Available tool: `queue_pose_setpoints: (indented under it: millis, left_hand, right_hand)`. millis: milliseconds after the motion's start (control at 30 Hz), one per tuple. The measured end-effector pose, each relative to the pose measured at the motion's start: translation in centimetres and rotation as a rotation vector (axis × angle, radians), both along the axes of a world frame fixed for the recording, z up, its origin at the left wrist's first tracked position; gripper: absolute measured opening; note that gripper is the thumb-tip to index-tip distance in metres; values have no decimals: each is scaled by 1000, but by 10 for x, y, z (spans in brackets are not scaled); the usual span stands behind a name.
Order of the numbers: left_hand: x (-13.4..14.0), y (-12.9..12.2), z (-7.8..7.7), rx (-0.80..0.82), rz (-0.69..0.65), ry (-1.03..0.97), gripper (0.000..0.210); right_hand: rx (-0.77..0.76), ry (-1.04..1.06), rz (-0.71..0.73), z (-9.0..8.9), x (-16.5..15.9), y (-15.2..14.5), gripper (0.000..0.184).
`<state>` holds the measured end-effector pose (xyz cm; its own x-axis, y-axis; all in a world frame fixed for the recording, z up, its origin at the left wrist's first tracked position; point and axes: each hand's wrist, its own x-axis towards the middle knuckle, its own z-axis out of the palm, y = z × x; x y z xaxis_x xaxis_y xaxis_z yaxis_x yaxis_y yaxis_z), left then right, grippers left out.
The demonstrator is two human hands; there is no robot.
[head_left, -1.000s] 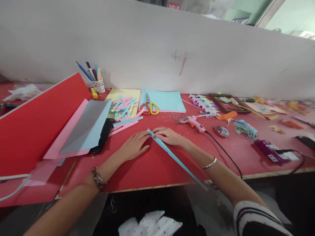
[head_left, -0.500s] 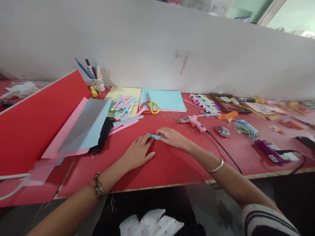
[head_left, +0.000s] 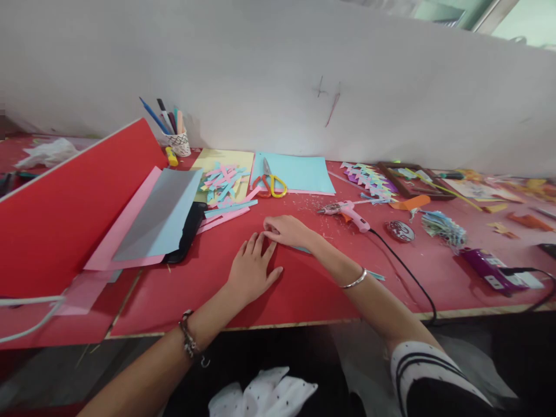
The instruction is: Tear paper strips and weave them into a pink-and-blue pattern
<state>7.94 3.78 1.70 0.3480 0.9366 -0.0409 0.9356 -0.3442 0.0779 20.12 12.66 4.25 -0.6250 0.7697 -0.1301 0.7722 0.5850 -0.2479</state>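
A light blue paper strip (head_left: pixel 302 249) lies on the red table, mostly covered by my right hand (head_left: pixel 290 231). The fingers of that hand are bent and pinched together at the strip's left end. My left hand (head_left: pixel 252 271) lies palm down with its fingers spread, its fingertips meeting the right fingertips at the same end. Beyond the hands are scissors (head_left: pixel 268 182) with red and yellow handles, on blue paper (head_left: pixel 304 171). Cut pink and blue strips (head_left: pixel 226 184) lie heaped to the left of the scissors.
A pink glue gun (head_left: pixel 353 214) with a black cord rests at the right, near a round patterned object (head_left: pixel 400 231) and a purple power strip (head_left: pixel 490 269). Leaning red board (head_left: pixel 78 214) and stacked paper sheets (head_left: pixel 150 220) occupy the left. A pen cup (head_left: pixel 180 143) stands against the wall.
My right hand has slid left along the blue strip to my left fingertips, covering the part that showed between the hands. A small blue strip now shows beside my right forearm. The view has shifted slightly.
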Motion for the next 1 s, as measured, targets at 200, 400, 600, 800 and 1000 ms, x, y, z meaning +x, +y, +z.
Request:
queue_pose_setpoints:
  millis: [200,400,600,800,1000]
  left_hand:
    - [4,-4,1,-46,20,37,61]
    - [8,-4,3,-74,33,42,68]
    - [5,2,3,5,67,16,75]
    - [-1,4,-3,106,46,-23,65]
    - [-2,2,-8,125,48,-47,63]
  right_hand:
    - [5,-27,-3,-1,-3,5,15]
    - [7,-20,-18,-1,-6,9,18]
    - [-10,27,-18,-4,-4,10,19]
    - [-69,96,-33,-4,0,10,17]
    - [-85,140,-9,-4,1,6,17]
